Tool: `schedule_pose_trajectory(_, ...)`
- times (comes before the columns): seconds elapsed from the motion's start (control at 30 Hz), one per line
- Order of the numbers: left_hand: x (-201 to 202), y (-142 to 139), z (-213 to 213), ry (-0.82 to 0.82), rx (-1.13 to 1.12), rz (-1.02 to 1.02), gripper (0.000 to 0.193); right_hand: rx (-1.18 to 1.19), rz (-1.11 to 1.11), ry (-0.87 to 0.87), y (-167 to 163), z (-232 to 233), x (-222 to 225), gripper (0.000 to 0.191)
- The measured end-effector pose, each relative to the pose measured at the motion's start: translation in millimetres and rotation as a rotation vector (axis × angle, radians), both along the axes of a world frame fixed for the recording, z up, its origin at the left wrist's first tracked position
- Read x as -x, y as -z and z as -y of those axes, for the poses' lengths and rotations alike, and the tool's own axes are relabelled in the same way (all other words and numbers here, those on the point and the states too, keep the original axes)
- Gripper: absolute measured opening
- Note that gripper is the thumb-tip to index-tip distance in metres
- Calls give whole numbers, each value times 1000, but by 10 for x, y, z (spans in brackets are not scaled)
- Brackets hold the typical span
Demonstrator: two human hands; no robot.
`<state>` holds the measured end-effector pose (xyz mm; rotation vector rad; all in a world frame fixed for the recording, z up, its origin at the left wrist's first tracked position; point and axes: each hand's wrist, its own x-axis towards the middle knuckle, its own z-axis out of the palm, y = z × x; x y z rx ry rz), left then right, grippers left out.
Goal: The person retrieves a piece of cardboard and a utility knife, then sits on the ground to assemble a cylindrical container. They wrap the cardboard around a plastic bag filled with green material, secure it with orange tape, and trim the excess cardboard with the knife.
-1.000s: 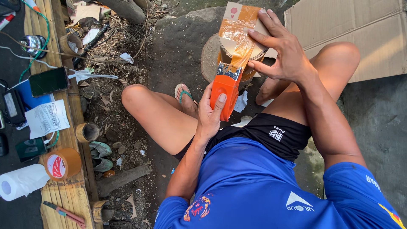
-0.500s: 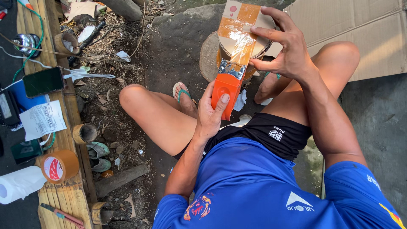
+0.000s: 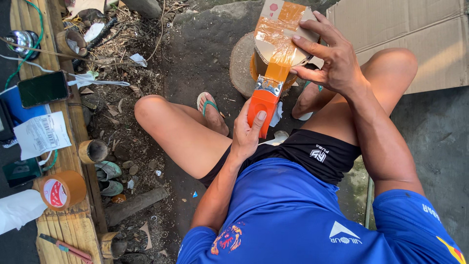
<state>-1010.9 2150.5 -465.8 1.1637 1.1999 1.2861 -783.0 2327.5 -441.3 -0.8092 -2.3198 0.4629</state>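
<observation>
My left hand (image 3: 246, 131) grips the orange handle of a tape dispenser (image 3: 264, 105) held upright between my knees. A strip of brown tape (image 3: 277, 63) runs from its metal blade up onto a small cardboard box (image 3: 281, 34). My right hand (image 3: 331, 57) holds that box from the right side, fingers spread over its taped face and thumb against the strip. The box rests over a round stone slab (image 3: 240, 63) on the ground.
A bamboo bench (image 3: 68, 146) at the left carries a brown tape roll (image 3: 62, 189), a phone (image 3: 43, 89), a paper slip (image 3: 41, 134) and a white tissue roll (image 3: 17, 209). Flat cardboard sheets (image 3: 420, 34) lie at the upper right. Litter and bamboo stubs cover the dirt.
Both hands and the box have shifted slightly up and right. The crumpled tape over the box now lies flatter, pulled in a straight strip to the dispenser.
</observation>
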Motion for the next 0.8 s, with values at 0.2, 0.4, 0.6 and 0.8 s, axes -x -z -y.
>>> schedule_pose_trajectory(0.2, -13, 186, -163, -40, -29, -205, 60, 16, 0, -26, -82, 3, 50, 58)
schedule_pose_trajectory(0.4, -5, 272, -299, -59, 20, -259, 65, -202, 180, 118, -251, 67, 265, 62)
schedule_pose_trajectory(0.6, 38, 390, -300, -41, -20, -215, 68, 1, -42, 174, -3, 151, 510, 64)
schedule_pose_trajectory(0.8, 48, 657, -332, -83, -86, -265, 65, -101, -87, 208, 280, 91, 473, 73)
